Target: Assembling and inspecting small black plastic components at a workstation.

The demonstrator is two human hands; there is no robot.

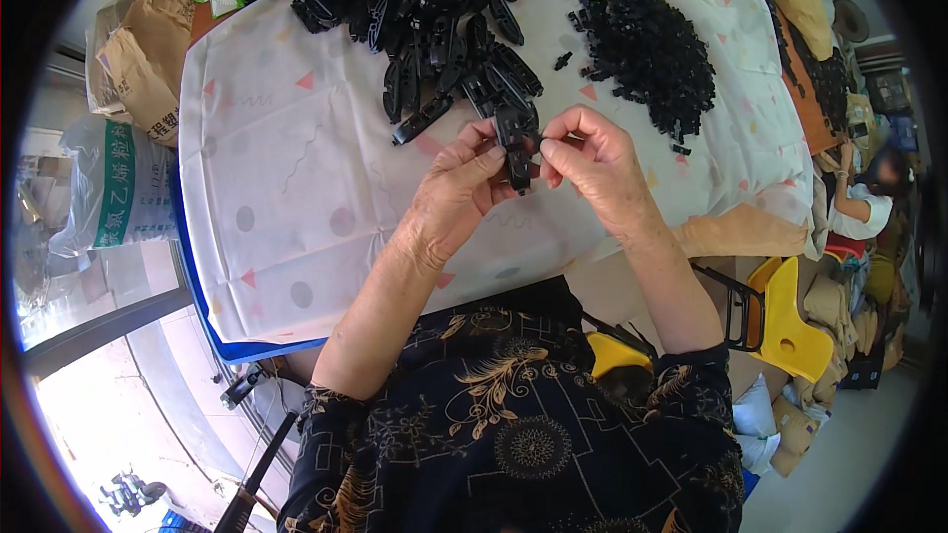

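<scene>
My left hand grips a long black plastic part upright over the white patterned cloth. My right hand pinches a small black piece against the side of that part; the piece is mostly hidden by my fingers. Just beyond my hands lies a heap of long black plastic parts. A pile of small black plastic pieces sits to the right of it.
Brown paper sacks and a white printed sack stand left of the table. A yellow chair is at the right. Another person sits at the far right edge. More black parts lie along the table's right side.
</scene>
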